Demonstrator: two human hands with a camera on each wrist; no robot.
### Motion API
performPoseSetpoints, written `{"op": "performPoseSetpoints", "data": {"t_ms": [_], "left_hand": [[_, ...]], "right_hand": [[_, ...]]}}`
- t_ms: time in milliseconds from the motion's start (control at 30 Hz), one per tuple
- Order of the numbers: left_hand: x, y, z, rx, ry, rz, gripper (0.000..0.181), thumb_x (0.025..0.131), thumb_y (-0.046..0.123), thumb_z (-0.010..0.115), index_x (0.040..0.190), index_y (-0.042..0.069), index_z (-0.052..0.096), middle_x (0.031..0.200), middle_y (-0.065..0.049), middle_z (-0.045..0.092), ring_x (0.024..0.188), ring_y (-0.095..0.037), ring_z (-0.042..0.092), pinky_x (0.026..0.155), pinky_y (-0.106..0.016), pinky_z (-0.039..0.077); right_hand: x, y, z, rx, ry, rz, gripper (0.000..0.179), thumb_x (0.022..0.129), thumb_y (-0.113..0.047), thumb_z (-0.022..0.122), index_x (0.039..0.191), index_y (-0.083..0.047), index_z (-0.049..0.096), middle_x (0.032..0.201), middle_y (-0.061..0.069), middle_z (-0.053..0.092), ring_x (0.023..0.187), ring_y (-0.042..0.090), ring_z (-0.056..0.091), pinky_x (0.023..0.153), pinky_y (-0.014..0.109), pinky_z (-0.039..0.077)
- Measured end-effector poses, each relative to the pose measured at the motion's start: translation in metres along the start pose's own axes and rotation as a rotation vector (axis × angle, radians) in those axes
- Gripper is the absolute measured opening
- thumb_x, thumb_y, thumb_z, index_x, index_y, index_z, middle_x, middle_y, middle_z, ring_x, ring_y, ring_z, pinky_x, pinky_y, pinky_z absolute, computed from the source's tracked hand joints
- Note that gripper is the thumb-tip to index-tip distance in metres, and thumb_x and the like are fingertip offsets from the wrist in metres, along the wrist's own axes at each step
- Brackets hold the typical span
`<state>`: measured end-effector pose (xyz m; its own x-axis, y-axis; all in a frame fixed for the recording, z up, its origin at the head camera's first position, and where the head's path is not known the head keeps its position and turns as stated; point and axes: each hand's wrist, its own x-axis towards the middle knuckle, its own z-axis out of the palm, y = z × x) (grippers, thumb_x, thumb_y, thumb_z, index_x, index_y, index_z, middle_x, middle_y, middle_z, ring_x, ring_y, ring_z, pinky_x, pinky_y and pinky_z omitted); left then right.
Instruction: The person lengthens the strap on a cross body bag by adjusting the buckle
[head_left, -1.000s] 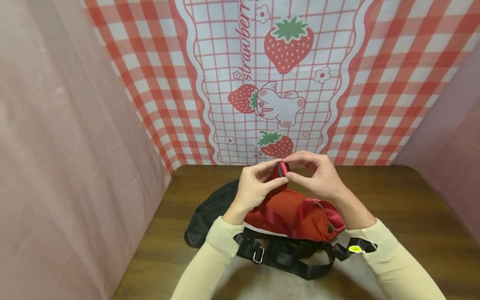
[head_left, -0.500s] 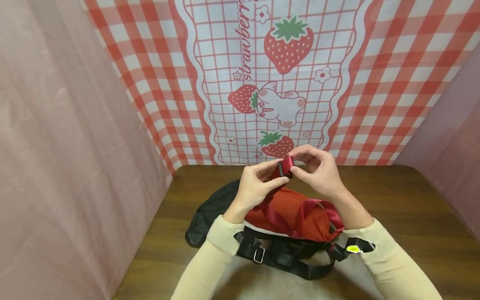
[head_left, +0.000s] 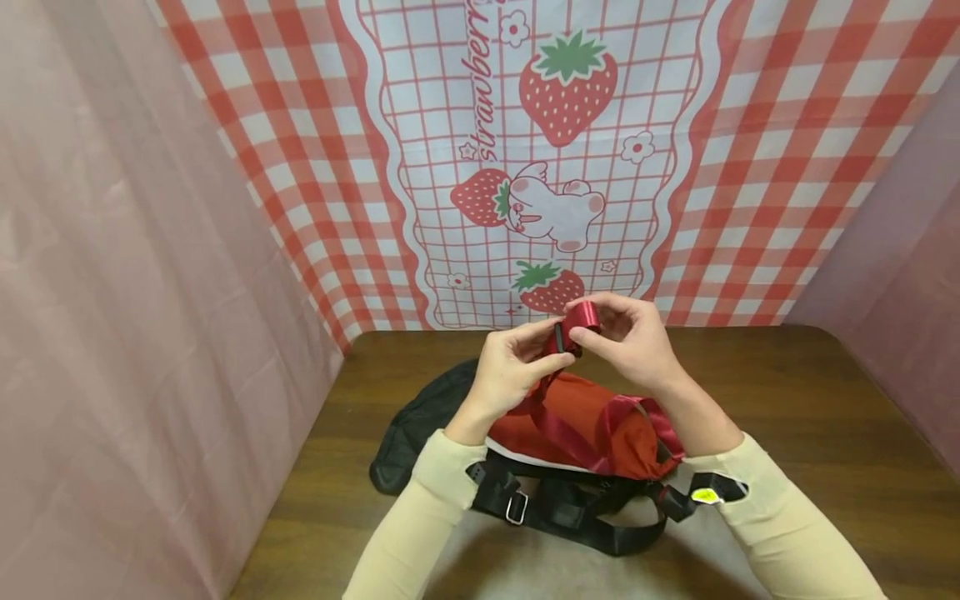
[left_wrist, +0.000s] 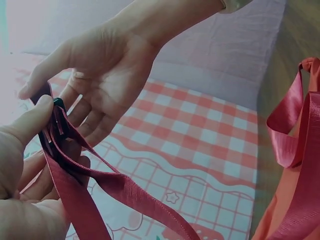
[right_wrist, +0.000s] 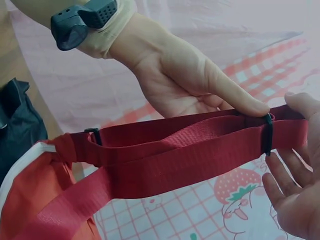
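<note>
In the head view, my left hand (head_left: 504,375) pinches a red webbing strap at its black slider buckle (right_wrist: 269,134), thumb and fingers on either side. My right hand (head_left: 637,343) holds the short strap loop (head_left: 586,316) that sticks out beyond the slider, between thumb and fingers. From the slider, the doubled red strap (right_wrist: 165,172) runs back to the bag, as the right wrist view shows. The red bag (head_left: 581,417) lies on the table below both hands, with a white edge along its near side.
Black straps with a metal ring buckle (head_left: 517,507) lie in front of the red bag. A black fabric part (head_left: 420,429) spreads to its left on the wooden table (head_left: 810,408). Behind hangs a strawberry-print checked cloth (head_left: 637,92); a pale curtain (head_left: 150,292) closes the left side.
The red loop coming out of the slider has grown longer, drawn to the upper right by my right hand. My right fingers have shifted along it. The left hand has stayed nearly in place.
</note>
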<state>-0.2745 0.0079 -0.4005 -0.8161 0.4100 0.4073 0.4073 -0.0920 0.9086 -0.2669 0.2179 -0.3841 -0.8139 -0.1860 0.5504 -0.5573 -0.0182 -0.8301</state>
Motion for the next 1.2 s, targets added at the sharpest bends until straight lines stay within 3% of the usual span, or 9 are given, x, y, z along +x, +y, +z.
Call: {"op": "performPoseSetpoints", "data": {"t_ms": [100, 233, 367, 533, 633, 767, 933, 1033, 1200], "left_hand": [[-0.001, -0.001, -0.001, -0.013, 0.009, -0.006, 0.049, 0.093, 0.000, 0.080, 0.141, 0.003, 0.069, 0.133, -0.021, 0.074, 0.122, -0.032, 0.074, 0.096, -0.031, 0.064], [-0.001, -0.001, -0.003, -0.011, 0.014, -0.011, 0.048, 0.094, 0.001, 0.080, 0.140, 0.003, 0.069, 0.133, -0.020, 0.074, 0.119, -0.031, 0.075, 0.094, -0.030, 0.064], [-0.002, -0.001, -0.004, 0.003, 0.009, -0.017, 0.047, 0.095, 0.004, 0.080, 0.141, 0.004, 0.069, 0.134, -0.020, 0.074, 0.119, -0.029, 0.076, 0.096, -0.031, 0.064], [-0.002, -0.001, -0.004, -0.009, 0.001, -0.028, 0.047, 0.096, 0.003, 0.079, 0.141, 0.003, 0.069, 0.134, -0.021, 0.074, 0.119, -0.029, 0.076, 0.097, -0.034, 0.064], [-0.002, -0.001, -0.003, -0.018, 0.000, -0.027, 0.046, 0.095, 0.002, 0.079, 0.141, 0.002, 0.069, 0.133, -0.022, 0.074, 0.118, -0.030, 0.076, 0.096, -0.034, 0.064], [-0.002, 0.001, -0.003, -0.022, 0.006, -0.029, 0.046, 0.095, 0.002, 0.079, 0.140, 0.002, 0.069, 0.133, -0.022, 0.074, 0.118, -0.032, 0.076, 0.096, -0.033, 0.064], [-0.001, 0.004, -0.007, -0.016, 0.029, -0.050, 0.046, 0.095, 0.003, 0.079, 0.141, 0.003, 0.069, 0.133, -0.021, 0.074, 0.120, -0.029, 0.075, 0.098, -0.034, 0.064], [-0.001, 0.005, -0.011, -0.005, 0.047, -0.055, 0.047, 0.096, 0.004, 0.079, 0.141, 0.004, 0.069, 0.133, -0.020, 0.074, 0.121, -0.028, 0.075, 0.098, -0.034, 0.063], [-0.001, 0.008, -0.013, -0.002, 0.070, -0.051, 0.048, 0.096, 0.006, 0.079, 0.143, 0.005, 0.068, 0.135, -0.019, 0.074, 0.121, -0.027, 0.075, 0.097, -0.033, 0.064]], "right_hand": [[0.001, -0.002, 0.001, 0.036, 0.083, -0.016, 0.024, 0.094, 0.011, 0.071, 0.119, 0.013, 0.071, 0.102, -0.006, 0.079, 0.083, 0.007, 0.073, 0.071, 0.020, 0.062], [0.002, -0.005, 0.002, 0.197, 0.178, -0.072, 0.021, 0.096, 0.008, 0.072, 0.115, 0.002, 0.077, 0.106, -0.002, 0.080, 0.088, 0.008, 0.072, 0.076, 0.019, 0.062], [0.003, -0.005, 0.004, 0.316, 0.193, -0.101, 0.023, 0.098, 0.005, 0.070, 0.118, -0.005, 0.076, 0.114, 0.002, 0.078, 0.099, 0.010, 0.072, 0.081, 0.019, 0.062], [0.000, -0.004, 0.004, 0.167, 0.100, -0.023, 0.032, 0.098, 0.009, 0.066, 0.130, 0.003, 0.070, 0.120, -0.002, 0.077, 0.103, 0.009, 0.073, 0.079, 0.021, 0.064], [-0.001, -0.004, 0.005, 0.088, 0.094, -0.002, 0.032, 0.098, 0.007, 0.068, 0.130, 0.009, 0.068, 0.119, -0.005, 0.079, 0.099, 0.007, 0.076, 0.078, 0.021, 0.065], [-0.001, -0.007, 0.005, 0.125, 0.154, -0.007, 0.030, 0.099, 0.008, 0.067, 0.128, 0.009, 0.070, 0.116, -0.005, 0.080, 0.099, 0.007, 0.076, 0.082, 0.021, 0.065], [-0.001, -0.005, 0.007, 0.196, 0.204, -0.012, 0.037, 0.097, 0.010, 0.068, 0.132, -0.004, 0.072, 0.115, -0.003, 0.077, 0.099, 0.008, 0.074, 0.083, 0.020, 0.063], [-0.005, 0.006, 0.008, 0.107, 0.146, 0.003, 0.040, 0.093, 0.009, 0.074, 0.131, -0.006, 0.072, 0.113, -0.007, 0.076, 0.100, 0.006, 0.074, 0.085, 0.019, 0.063], [-0.014, 0.019, 0.016, -0.084, 0.048, -0.003, 0.038, 0.088, 0.006, 0.082, 0.125, 0.006, 0.073, 0.106, -0.014, 0.080, 0.098, 0.004, 0.077, 0.087, 0.021, 0.063]]}}
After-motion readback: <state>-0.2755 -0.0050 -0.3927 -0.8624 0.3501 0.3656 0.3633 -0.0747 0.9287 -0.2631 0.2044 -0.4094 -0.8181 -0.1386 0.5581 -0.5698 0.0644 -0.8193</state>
